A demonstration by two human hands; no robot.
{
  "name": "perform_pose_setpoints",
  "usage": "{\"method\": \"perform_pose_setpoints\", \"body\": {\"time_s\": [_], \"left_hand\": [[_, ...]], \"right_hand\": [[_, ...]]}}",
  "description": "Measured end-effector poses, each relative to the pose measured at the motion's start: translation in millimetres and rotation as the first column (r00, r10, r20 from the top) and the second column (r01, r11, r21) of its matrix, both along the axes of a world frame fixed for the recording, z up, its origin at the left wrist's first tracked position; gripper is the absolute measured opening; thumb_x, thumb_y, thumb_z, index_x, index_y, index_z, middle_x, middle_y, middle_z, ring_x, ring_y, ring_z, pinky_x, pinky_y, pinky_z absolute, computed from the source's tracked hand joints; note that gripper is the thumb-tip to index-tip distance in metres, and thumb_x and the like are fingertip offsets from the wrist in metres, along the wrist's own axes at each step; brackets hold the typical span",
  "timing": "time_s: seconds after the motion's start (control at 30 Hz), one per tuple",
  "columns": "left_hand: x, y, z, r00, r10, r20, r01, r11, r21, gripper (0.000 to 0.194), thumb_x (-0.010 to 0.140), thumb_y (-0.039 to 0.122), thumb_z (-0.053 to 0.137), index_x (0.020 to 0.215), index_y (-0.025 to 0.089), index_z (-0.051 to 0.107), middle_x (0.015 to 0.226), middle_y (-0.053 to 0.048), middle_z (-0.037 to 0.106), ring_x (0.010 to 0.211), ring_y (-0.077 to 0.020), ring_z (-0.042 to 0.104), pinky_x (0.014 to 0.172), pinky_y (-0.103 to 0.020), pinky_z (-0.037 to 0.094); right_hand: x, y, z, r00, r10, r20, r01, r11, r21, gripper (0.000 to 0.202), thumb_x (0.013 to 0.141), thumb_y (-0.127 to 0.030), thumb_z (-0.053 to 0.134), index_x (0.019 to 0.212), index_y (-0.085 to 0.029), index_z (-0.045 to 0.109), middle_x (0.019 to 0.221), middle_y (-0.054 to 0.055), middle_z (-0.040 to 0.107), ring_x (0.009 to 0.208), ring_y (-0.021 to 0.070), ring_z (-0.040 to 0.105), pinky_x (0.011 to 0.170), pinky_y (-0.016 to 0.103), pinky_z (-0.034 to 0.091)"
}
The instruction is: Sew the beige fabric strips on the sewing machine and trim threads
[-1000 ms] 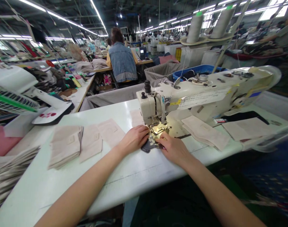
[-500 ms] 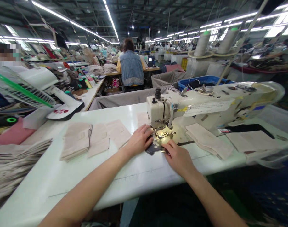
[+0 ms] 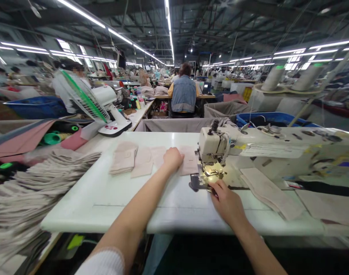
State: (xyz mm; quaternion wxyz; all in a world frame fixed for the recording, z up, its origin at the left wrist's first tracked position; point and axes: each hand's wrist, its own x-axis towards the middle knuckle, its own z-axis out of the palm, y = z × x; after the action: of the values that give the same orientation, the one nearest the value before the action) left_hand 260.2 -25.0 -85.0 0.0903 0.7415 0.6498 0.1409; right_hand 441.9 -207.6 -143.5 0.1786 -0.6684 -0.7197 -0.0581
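Note:
My left hand (image 3: 173, 159) rests over the beige fabric pieces left of the sewing machine (image 3: 214, 147). Its fingertips are hidden behind the back of the hand, so what they grip, if anything, does not show. One flat fabric piece (image 3: 189, 162) with a small slit lies between that hand and the machine head. On the left are another piece (image 3: 142, 162) and a small stack (image 3: 123, 160). My right hand (image 3: 225, 198) is at the front edge of the lit needle plate (image 3: 214, 172), thumb and fingers closed together; anything between them is too small to name.
Folded beige pieces (image 3: 270, 193) lie right of the needle. A big pile of beige fabric (image 3: 48, 187) is at the left, near a white fan (image 3: 102, 99). Thread cones (image 3: 273, 78) stand behind the machine. A person in a denim vest (image 3: 183, 95) sits ahead.
My left hand has moved away from the needle area, left and back onto the fabric pieces. The right hand stays by the needle plate. The view has turned left and tilted up.

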Motion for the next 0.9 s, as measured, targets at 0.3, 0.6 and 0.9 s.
{"method": "perform_pose_setpoints", "body": {"time_s": [0.3,0.6,0.9], "left_hand": [[22.4,-4.8,-15.6,0.975,0.065,0.213,-0.065,0.998,-0.009,0.020,0.090,0.016,0.053,0.110,0.011,0.057,0.110,-0.018,0.068,0.105,-0.0250,0.067,0.085,-0.030,0.050],[-61.4,-11.7,3.4,0.922,0.280,0.267,-0.298,0.954,0.031,0.031,0.092,0.017,0.052,0.122,0.009,0.047,0.117,-0.018,0.066,0.109,-0.0228,0.065,0.090,-0.029,0.048],[-81.9,-9.8,4.6,0.869,0.477,0.133,-0.453,0.874,-0.174,0.047,0.085,0.033,0.073,0.123,0.009,0.059,0.131,-0.020,0.060,0.124,-0.0316,0.057,0.102,-0.045,0.047]], "right_hand": [[3.8,-4.4,-6.3,0.999,0.039,0.019,-0.040,0.997,0.059,0.027,0.093,-0.016,0.047,0.112,-0.021,0.066,0.104,0.006,0.068,0.072,0.0188,0.069,0.057,0.028,0.051],[8.7,-1.4,-20.0,0.997,0.052,0.051,-0.057,0.993,0.105,0.026,0.095,-0.020,0.047,0.112,-0.024,0.066,0.108,0.005,0.068,0.076,0.0194,0.071,0.056,0.029,0.052],[13.1,1.8,-35.0,0.995,0.078,0.066,-0.089,0.977,0.193,0.029,0.099,-0.025,0.039,0.110,-0.023,0.067,0.105,0.004,0.068,0.072,0.0174,0.070,0.053,0.028,0.050]]}}
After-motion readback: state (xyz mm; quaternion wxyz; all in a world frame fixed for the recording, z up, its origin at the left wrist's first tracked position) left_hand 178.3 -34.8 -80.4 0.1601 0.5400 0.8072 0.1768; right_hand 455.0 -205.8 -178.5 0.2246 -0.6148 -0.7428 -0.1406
